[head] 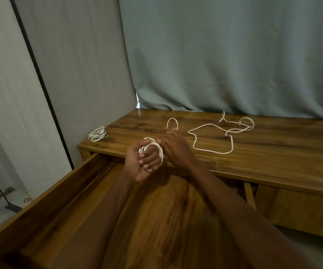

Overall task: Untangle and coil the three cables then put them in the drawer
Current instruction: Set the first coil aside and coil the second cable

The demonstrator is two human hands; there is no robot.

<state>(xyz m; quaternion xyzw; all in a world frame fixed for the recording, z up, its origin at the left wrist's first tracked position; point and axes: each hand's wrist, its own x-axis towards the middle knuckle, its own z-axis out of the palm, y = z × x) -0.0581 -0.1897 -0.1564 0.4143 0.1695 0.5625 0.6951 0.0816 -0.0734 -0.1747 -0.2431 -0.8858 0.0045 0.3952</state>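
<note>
My left hand (140, 162) was curled into a loose fist, and several turns of thin white cable (157, 147) were wound around its fingers, so it held this half-made coil. My right hand (173, 145) was just beside it, with the fingers bent around the free part of the same cable, which rose behind them in a small loop (172, 123). Both hands were above the front edge of the brown wooden desk (273, 152), over the open wooden drawer (75, 200), which was pulled out toward me. To the right, a second white cable (211, 136) lay loose and uncoiled on the desk top, well apart from my hands. At the left far corner of the desk, a third white cable, already coiled into a small bundle (98, 134), rested at the edge. Behind the desk hung a grey-green curtain (224, 55).
</note>
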